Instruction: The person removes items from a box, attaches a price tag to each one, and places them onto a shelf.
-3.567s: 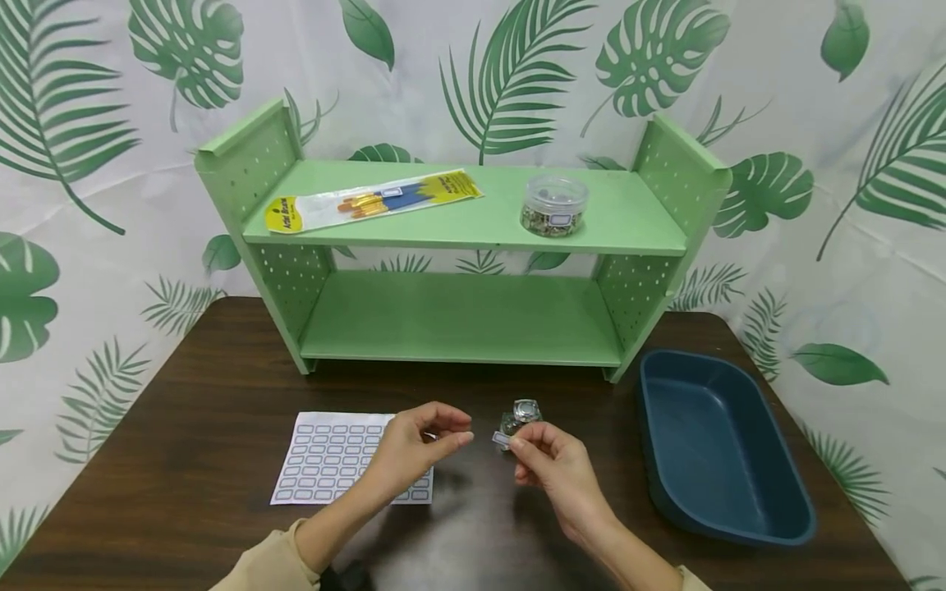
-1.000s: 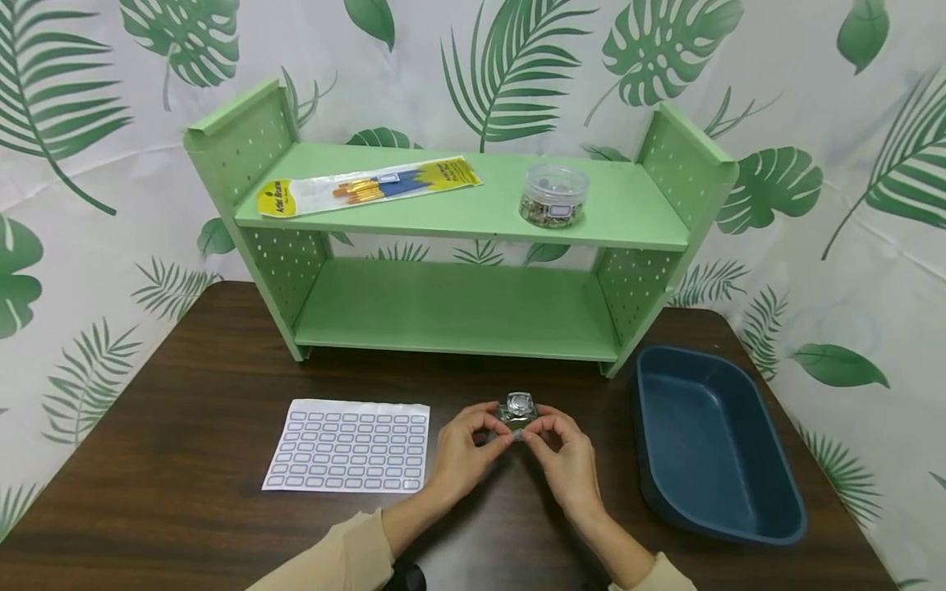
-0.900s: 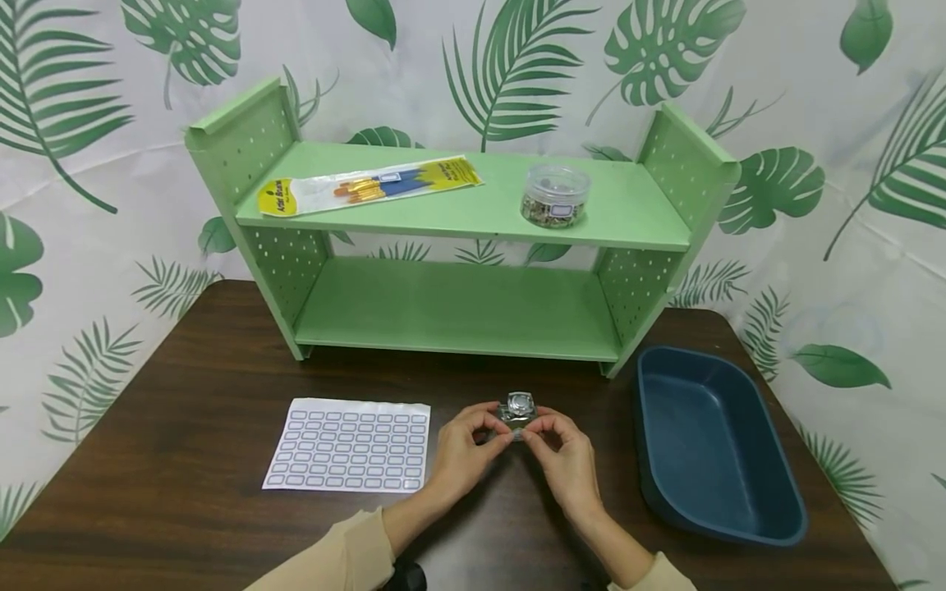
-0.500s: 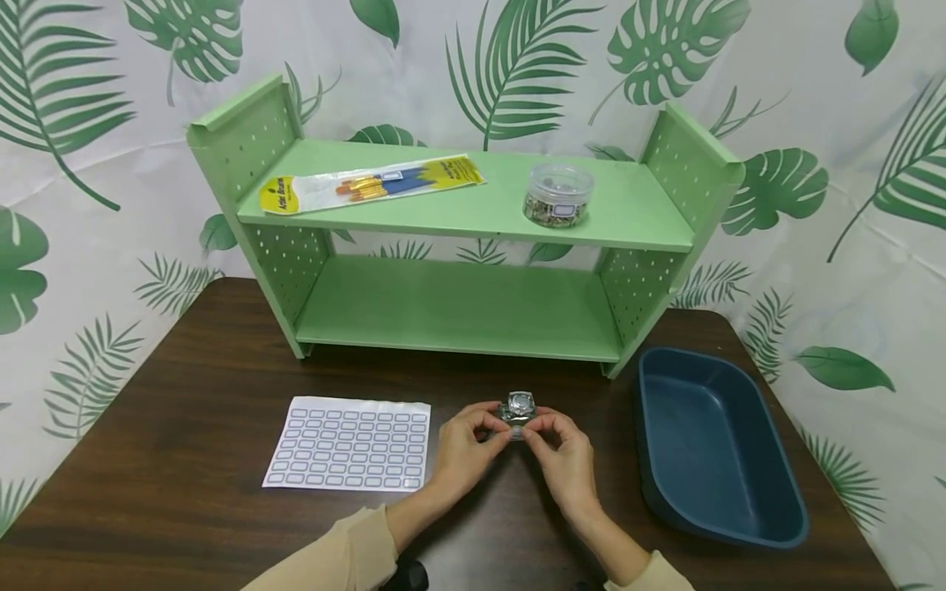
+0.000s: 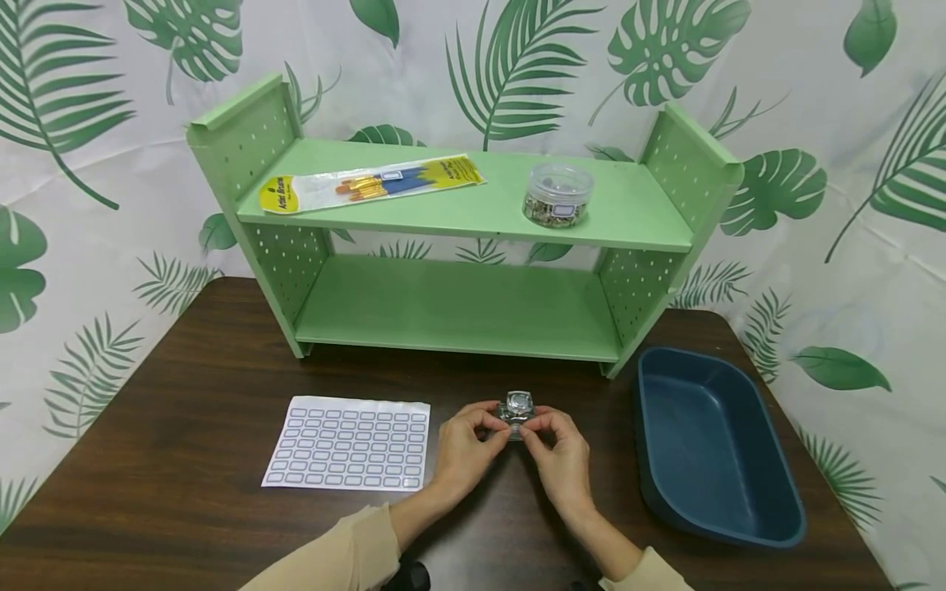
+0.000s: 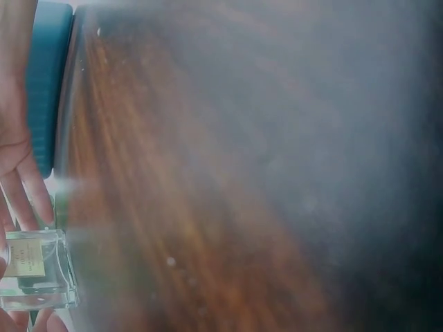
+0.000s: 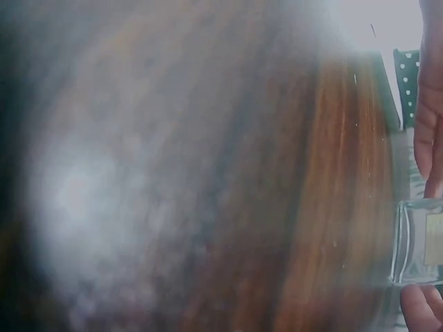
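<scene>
Both the left hand [image 5: 464,447] and right hand [image 5: 562,454] pinch the small square clear glass bottle [image 5: 517,408] (silver-capped) on the dark wooden counter [image 5: 185,460].

A two-tier shelf [image 5: 473,312] stands on the table [image 5: 185,460] at the centre of the frame, against the backdrop. On its upper board a pack of paintbrushes [image 5: 369,185] lies to the left and a lidded jar [image 5: 557,195] to the right. Below the shelf, at lower centre, a small glass bottle [image 5: 517,410] stands on the table between the left hand [image 5: 461,451] and the right hand [image 5: 562,460]. A sheet of labels [image 5: 347,443] lies just left of the left hand. A tray [image 5: 717,447] sits at the lower right, well apart from the bottle.
</scene>
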Demonstrator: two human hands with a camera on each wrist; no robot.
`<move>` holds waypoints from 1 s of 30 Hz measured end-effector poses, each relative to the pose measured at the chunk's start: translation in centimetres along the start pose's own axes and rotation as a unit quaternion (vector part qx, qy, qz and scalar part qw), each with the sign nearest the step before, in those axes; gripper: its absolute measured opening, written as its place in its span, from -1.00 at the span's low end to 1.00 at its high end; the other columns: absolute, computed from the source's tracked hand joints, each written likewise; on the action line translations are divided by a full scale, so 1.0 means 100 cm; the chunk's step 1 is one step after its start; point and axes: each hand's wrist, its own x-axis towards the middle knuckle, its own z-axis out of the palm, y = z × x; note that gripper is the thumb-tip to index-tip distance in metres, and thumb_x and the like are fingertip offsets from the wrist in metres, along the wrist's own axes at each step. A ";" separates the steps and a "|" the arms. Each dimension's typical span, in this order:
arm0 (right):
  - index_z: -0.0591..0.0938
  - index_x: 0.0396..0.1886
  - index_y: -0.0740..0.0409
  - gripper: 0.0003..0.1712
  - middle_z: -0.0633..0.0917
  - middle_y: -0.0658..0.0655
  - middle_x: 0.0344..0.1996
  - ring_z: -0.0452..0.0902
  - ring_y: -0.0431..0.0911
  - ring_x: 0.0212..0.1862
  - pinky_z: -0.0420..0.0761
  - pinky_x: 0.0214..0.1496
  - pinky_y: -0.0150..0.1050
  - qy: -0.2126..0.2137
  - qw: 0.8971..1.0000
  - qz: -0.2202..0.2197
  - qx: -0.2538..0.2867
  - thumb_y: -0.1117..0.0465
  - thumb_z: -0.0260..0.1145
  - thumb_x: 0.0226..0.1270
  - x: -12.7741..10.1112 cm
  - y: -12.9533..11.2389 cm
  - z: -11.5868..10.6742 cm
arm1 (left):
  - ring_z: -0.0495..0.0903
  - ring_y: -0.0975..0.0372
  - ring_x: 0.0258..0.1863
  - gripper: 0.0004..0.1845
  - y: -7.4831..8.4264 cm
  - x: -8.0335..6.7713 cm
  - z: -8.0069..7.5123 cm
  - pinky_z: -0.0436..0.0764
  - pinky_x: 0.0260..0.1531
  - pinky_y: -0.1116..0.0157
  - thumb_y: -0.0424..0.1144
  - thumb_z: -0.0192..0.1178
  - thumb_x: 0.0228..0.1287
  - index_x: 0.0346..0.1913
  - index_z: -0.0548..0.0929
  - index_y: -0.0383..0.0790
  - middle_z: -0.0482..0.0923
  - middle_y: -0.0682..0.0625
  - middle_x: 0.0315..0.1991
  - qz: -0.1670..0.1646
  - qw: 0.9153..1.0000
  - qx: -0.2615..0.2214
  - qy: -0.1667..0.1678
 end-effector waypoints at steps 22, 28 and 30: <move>0.64 -0.52 0.19 -0.84 0.72 0.17 -0.21 0.63 -0.09 -0.18 0.62 -0.34 -0.48 0.038 0.999 -0.031 -0.023 0.43 0.47 0.05 0.001 0.001 0.008 | 0.74 0.07 -0.17 -0.94 -0.002 0.005 0.003 0.65 -0.32 0.37 -0.38 0.43 -0.03 -0.49 0.74 -0.22 0.76 -0.13 -0.11 0.005 0.999 0.017 0.030; 0.60 -0.52 0.20 -0.81 0.72 0.17 -0.23 0.64 -0.09 -0.19 0.64 -0.30 -0.46 0.031 0.999 -0.021 -0.014 0.44 0.47 0.05 0.001 0.001 0.007 | 0.75 0.08 -0.19 -0.93 -0.002 0.004 0.002 0.64 -0.34 0.37 -0.38 0.44 -0.02 -0.49 0.73 -0.20 0.76 -0.12 -0.10 0.003 0.999 0.019 0.030; 0.56 -0.49 0.21 -0.78 0.73 0.18 -0.24 0.67 -0.07 -0.20 0.65 -0.28 -0.45 0.028 0.999 -0.020 -0.007 0.46 0.47 0.05 0.002 0.002 0.006 | 0.75 0.08 -0.20 -0.91 -0.002 0.004 0.001 0.64 -0.36 0.38 -0.38 0.45 -0.02 -0.50 0.72 -0.20 0.76 -0.12 -0.10 0.003 0.999 0.018 0.030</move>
